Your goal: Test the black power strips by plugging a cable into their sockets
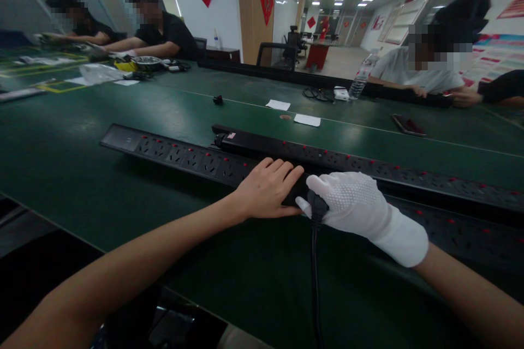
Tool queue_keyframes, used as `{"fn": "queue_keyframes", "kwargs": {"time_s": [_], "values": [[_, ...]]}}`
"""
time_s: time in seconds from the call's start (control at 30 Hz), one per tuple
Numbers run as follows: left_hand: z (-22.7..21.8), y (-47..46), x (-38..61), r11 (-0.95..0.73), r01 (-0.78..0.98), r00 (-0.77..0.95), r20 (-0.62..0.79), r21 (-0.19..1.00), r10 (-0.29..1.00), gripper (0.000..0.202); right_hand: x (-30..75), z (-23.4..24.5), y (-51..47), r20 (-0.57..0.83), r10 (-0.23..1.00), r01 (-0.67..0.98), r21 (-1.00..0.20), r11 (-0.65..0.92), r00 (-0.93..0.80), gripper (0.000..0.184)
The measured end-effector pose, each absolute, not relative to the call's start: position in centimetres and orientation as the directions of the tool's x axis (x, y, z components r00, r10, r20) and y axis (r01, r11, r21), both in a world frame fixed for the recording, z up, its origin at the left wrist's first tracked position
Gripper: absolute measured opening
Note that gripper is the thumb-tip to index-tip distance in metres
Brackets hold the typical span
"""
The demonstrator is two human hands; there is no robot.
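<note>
Black cable (314, 272) hanging below fingers of gloved right hand (352, 199), which pinch black plug (318, 207). Bare left hand (268, 188) just left of plug, fingers nearly together, clasping power strip (176, 154) extending leftward from them. Second strip (368, 166) just past left fingertips. Beyond: white slip (307, 120), farther, clear bottle (359, 82).

Left hand (268, 188): bare, grasping black power strip (176, 154)
Right hand (356, 199): white-gloved, gripping black corded plug (317, 206)
Second strip (335, 159): lying just beyond

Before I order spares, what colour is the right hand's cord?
The cord is black; see the head view.
</note>
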State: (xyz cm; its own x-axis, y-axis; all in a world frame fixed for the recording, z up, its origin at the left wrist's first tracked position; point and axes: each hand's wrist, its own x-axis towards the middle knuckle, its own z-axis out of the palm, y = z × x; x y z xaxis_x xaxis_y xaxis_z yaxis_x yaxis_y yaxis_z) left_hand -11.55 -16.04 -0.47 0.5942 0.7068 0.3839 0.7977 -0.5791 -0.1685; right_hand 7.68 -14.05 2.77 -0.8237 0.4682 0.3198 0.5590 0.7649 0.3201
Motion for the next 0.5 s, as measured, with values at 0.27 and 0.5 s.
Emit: {"fn": "queue_keyframes", "kwargs": {"time_s": [0.27,0.5], "values": [[-0.44,-16.0,-11.55,-0.578,0.798,0.593,0.384,-0.169,0.707,0.069,7.65,2.93,-14.07,0.313,0.467,0.553,0.31,0.773,-0.827,0.033],[-0.5,-15.99,-11.56,-0.576,0.8,0.592,0.389,-0.171,0.706,0.069,7.62,2.73,-13.9,0.339,0.444,0.544,0.311,0.779,-0.829,0.034]]}}
